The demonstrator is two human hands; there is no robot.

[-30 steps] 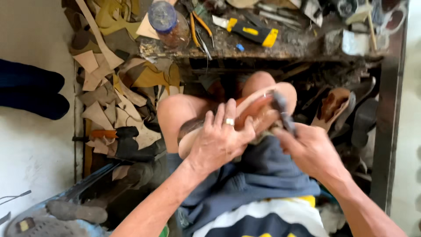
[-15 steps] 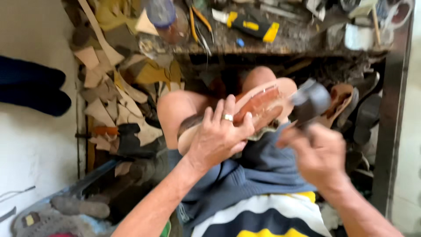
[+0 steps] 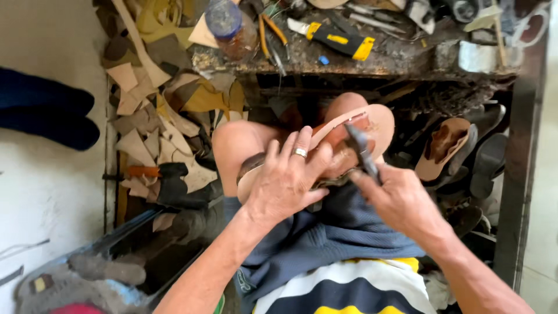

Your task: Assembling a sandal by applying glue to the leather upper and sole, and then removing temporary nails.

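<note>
A tan leather sandal (image 3: pixel 372 119) lies sole-up across my bare knees. My left hand (image 3: pixel 288 180), a ring on one finger, presses down on the sandal's middle and holds it in place. My right hand (image 3: pixel 401 200) grips the handle of a small hammer (image 3: pixel 360 148), whose dark head rests on the sandal close to my left fingertips.
A cluttered workbench edge (image 3: pixel 349 67) runs just beyond my knees, with a yellow-and-black tool (image 3: pixel 340 40), pliers (image 3: pixel 270 35) and a plastic bottle (image 3: pixel 229 26). Leather scraps (image 3: pixel 157 128) pile at the left. Other sandals and soles (image 3: pixel 447 148) lie at the right under the bench.
The hammer was down on the sandal, rose half a second ago, and has come down on it again. My left hand has kept its hold on the sandal.
</note>
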